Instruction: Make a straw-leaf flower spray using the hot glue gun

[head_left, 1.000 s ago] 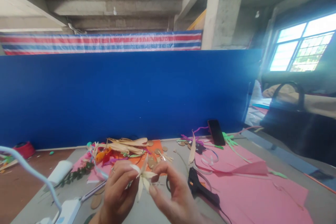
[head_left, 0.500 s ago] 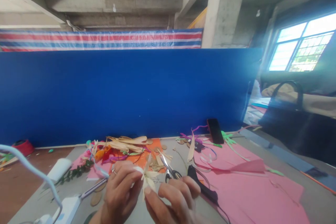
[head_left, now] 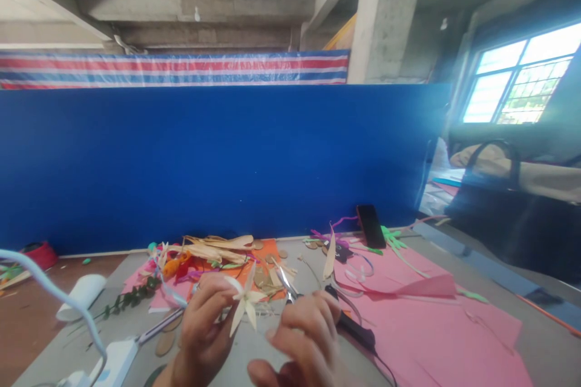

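Note:
My left hand (head_left: 206, 323) pinches a pale, cream-coloured flower (head_left: 246, 300) with several pointed petals, its face turned toward me. My right hand (head_left: 306, 338) hovers just right of the flower, fingers curled but apart, thumb spread, with no object visible in it. Behind the right hand lie scissors (head_left: 285, 281), blades pointing away, their handles mostly hidden by the hand. A black-handled tool with a cord (head_left: 356, 329) rests on the table to the right of that hand.
Dried husk strips (head_left: 218, 249) are heaped at the back. Pink sheets (head_left: 436, 332) cover the right side, near a phone (head_left: 371, 227) leaning on the blue partition (head_left: 218, 157). A white roll (head_left: 82, 297), leafy sprig (head_left: 131, 297) and power strip (head_left: 115, 360) lie left.
My right hand has let go of the petals and drawn away to the right, its fingers loosening. The flower now shows its petals spread, still in my left hand.

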Action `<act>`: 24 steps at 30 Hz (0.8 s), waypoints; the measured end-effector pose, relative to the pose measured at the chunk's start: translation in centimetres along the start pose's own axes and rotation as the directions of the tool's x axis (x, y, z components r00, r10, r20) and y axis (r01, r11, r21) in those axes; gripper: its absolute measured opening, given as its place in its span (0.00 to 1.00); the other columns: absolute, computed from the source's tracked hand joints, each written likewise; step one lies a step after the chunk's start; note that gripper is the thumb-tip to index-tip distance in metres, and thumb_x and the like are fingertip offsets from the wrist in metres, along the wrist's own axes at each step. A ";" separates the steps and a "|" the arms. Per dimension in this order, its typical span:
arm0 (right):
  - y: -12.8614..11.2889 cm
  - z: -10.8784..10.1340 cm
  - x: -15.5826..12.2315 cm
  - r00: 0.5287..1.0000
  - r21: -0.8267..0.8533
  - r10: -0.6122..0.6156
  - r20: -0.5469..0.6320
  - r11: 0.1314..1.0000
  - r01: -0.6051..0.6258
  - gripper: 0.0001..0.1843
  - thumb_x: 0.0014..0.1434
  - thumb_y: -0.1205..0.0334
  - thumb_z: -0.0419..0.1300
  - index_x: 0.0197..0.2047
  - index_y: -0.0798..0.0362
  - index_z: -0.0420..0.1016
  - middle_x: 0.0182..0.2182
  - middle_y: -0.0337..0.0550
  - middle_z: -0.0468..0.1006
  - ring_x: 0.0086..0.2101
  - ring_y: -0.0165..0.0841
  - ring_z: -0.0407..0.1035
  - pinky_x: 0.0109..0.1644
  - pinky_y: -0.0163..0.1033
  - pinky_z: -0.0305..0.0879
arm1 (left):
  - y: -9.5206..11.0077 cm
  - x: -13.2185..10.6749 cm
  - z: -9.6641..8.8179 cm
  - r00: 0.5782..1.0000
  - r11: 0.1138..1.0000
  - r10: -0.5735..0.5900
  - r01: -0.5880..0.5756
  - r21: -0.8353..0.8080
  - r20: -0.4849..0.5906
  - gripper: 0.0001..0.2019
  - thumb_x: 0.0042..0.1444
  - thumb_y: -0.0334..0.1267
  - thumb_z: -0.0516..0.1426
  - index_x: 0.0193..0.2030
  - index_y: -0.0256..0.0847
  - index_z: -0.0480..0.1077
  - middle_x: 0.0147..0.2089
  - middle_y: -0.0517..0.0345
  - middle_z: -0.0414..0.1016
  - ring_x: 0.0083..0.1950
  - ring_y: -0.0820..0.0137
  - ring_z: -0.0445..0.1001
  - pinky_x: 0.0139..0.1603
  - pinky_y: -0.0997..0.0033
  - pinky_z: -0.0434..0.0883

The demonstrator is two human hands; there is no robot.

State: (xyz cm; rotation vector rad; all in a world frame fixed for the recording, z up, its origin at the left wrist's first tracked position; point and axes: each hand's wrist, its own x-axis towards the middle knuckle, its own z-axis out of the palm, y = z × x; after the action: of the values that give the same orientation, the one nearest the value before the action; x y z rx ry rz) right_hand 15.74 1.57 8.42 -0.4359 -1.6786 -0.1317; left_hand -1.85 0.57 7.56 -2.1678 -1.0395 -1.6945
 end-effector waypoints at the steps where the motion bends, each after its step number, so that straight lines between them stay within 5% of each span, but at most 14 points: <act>1: 0.0 0.0 0.4 0.999 0.059 0.021 -0.024 0.998 -0.020 0.09 0.57 0.55 0.62 0.35 0.48 0.67 0.26 0.36 0.71 0.28 0.32 0.66 0.39 0.43 0.57 | 0.0 0.0 0.0 1.000 1.000 -0.003 0.003 -0.003 -0.012 0.07 0.56 0.23 0.56 0.34 0.39 0.71 0.33 0.55 0.70 0.35 0.67 0.70 0.35 0.68 0.69; 4: 0.1 0.1 1.3 0.976 0.250 0.187 0.112 0.945 -0.210 0.09 0.59 0.56 0.60 0.33 0.50 0.66 0.27 0.37 0.71 0.29 0.33 0.66 0.39 0.41 0.59 | 0.0 0.0 0.0 1.000 1.000 0.016 -0.016 -0.024 -0.018 0.07 0.55 0.24 0.57 0.36 0.39 0.72 0.33 0.55 0.71 0.36 0.67 0.70 0.36 0.68 0.69; 9: 0.2 0.7 1.0 0.777 0.390 0.418 0.470 0.691 -0.608 0.14 0.59 0.55 0.61 0.26 0.52 0.68 0.25 0.37 0.69 0.29 0.31 0.65 0.37 0.37 0.61 | 0.1 0.1 0.0 1.000 0.999 0.025 -0.026 -0.041 -0.019 0.07 0.55 0.24 0.56 0.37 0.39 0.72 0.33 0.54 0.71 0.36 0.66 0.69 0.37 0.67 0.69; 15: 0.2 1.1 0.4 0.704 0.427 0.475 0.528 0.568 -0.703 0.12 0.57 0.59 0.61 0.24 0.52 0.66 0.24 0.36 0.68 0.29 0.29 0.63 0.37 0.36 0.60 | 0.0 0.0 -0.1 0.999 0.994 -0.050 0.051 -0.094 0.009 0.07 0.56 0.25 0.56 0.32 0.40 0.70 0.32 0.56 0.69 0.34 0.68 0.68 0.33 0.69 0.68; 19: 0.0 0.9 0.9 0.708 0.378 0.463 0.533 0.619 -0.689 0.13 0.56 0.60 0.60 0.22 0.53 0.64 0.23 0.36 0.67 0.28 0.30 0.63 0.37 0.37 0.59 | 0.1 -0.1 -0.1 0.995 0.987 -0.095 0.100 -0.125 0.041 0.08 0.58 0.27 0.56 0.29 0.40 0.67 0.30 0.57 0.68 0.33 0.68 0.68 0.32 0.70 0.68; 24: 0.2 0.3 1.5 0.825 0.354 0.390 0.410 0.765 -0.538 0.09 0.51 0.62 0.63 0.24 0.52 0.67 0.24 0.37 0.70 0.30 0.32 0.64 0.38 0.38 0.59 | 0.2 0.0 0.0 0.999 0.997 -0.039 0.040 -0.064 0.019 0.06 0.57 0.26 0.56 0.33 0.40 0.70 0.31 0.55 0.70 0.34 0.67 0.69 0.33 0.68 0.70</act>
State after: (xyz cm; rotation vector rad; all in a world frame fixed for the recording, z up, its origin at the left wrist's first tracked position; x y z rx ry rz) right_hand 15.42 2.18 9.78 -0.5232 -1.7841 0.7389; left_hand -1.70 0.44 7.59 -2.2193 -1.0524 -1.7528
